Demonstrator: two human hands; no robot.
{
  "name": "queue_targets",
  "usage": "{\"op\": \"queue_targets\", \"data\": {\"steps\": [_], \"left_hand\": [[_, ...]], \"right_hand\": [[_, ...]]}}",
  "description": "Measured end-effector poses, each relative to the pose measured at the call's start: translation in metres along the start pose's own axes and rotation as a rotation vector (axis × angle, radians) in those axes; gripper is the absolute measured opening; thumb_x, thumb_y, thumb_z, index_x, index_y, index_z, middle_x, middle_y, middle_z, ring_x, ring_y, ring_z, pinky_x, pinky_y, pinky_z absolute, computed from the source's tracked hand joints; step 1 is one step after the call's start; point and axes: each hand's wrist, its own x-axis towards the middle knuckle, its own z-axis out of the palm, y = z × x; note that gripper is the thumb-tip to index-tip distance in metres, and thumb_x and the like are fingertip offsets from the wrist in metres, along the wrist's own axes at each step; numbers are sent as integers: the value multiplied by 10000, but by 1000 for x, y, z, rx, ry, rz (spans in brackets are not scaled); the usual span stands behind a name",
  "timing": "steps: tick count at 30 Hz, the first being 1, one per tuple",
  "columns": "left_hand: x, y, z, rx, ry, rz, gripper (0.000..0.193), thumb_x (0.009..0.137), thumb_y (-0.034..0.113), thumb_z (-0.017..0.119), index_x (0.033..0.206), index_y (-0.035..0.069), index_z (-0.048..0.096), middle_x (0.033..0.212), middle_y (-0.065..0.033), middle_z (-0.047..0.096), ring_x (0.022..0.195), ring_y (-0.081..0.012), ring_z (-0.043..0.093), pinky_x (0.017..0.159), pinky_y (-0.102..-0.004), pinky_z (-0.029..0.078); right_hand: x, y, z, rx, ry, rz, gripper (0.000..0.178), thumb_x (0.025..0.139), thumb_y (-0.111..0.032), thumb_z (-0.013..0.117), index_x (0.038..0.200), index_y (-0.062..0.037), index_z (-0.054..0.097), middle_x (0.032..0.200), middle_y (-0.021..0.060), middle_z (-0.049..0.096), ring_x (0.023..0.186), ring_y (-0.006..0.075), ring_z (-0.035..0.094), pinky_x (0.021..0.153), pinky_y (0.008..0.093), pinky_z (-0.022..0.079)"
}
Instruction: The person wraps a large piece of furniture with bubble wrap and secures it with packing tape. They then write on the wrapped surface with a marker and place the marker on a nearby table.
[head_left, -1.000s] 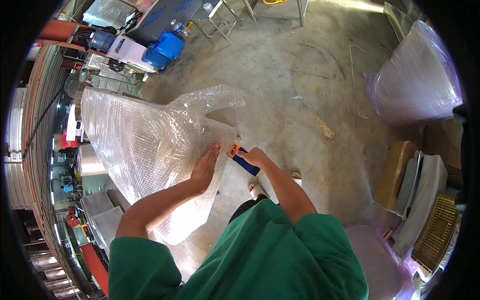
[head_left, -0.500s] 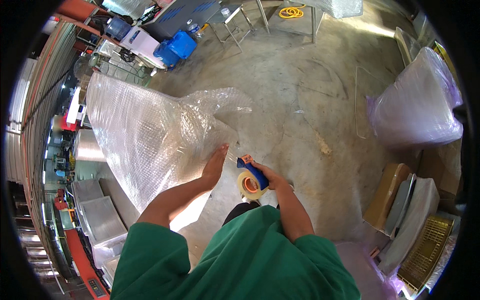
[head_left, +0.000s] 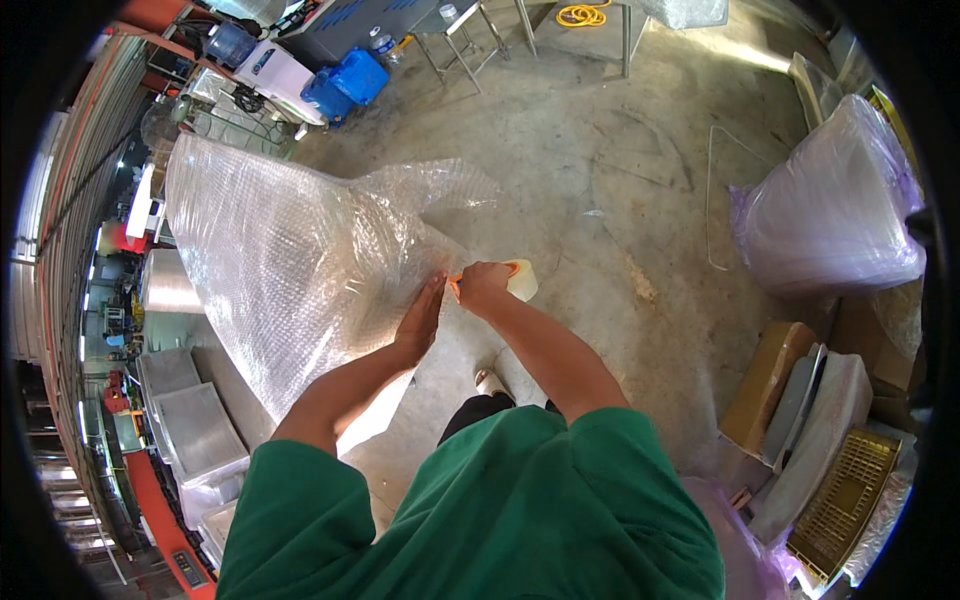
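Note:
A large bubble-wrapped bundle [head_left: 290, 250] stands at my left front, its clear wrap creased and shiny, with a loose flap sticking out at the far side. My left hand [head_left: 422, 318] lies against its near right side, fingers stretched out. Close beside those fingertips, my right hand [head_left: 484, 286] is closed around a tape dispenser [head_left: 522, 281]. The pale roll and some orange show past the hand, while most of the dispenser's body is hidden under it. What is inside the bundle cannot be made out.
A wrapped purple-tinted bundle [head_left: 825, 205] stands on the right, above cardboard [head_left: 765, 390] and a yellow crate [head_left: 845, 500]. Flat panels [head_left: 200, 430] lie at the left. Beyond are blue jugs [head_left: 358, 77], a metal stool [head_left: 455, 35] and a coiled yellow hose [head_left: 582, 16].
My right hand has moved up and left with the tape dispenser, from below the bundle's edge to right beside my left fingertips. My left hand stays on the wrap.

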Motion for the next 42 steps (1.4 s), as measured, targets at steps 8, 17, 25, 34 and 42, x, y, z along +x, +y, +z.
{"op": "queue_targets", "data": {"steps": [8,17,25,34,42], "left_hand": [[4,-1,-1,-102,-27,31,826,978,487,429,1514,-128,301,1654,-244,190,1549,-383,114,1262,-517,5],[32,32,21,-155,52,-33,784,1009,477,415,1511,-117,321,1647,-244,212,1546,-375,127,1263,-501,17],[7,-18,-57,-2526,102,-559,542,1026,451,533,1260,-20,668,1211,-187,696,1164,-288,641,1032,-382,471],[-37,-71,-84,-2875,209,-625,307,1027,196,599,1158,-60,707,1000,-109,740,860,-151,700,800,-282,578],[-81,-170,-77,-1734,859,-973,116,926,23,655,1004,-26,725,845,-119,737,696,-177,699,653,-297,557]], "right_hand": [[17,47,43,-395,-375,50,568,801,-474,749,1205,-75,731,1297,147,679,1200,341,646,997,540,486],[-102,139,88,695,-356,178,901,760,-781,663,1028,76,729,961,237,727,881,325,704,761,432,515],[-156,98,1,1018,-82,-108,585,852,-527,756,1071,12,696,843,110,708,733,204,664,681,355,519],[-170,79,-73,857,-13,-311,597,840,-512,770,1081,24,663,896,171,716,793,277,699,733,378,542],[-140,51,-99,826,84,-357,594,866,-546,731,1048,17,672,872,177,716,760,296,705,695,397,534]]}}
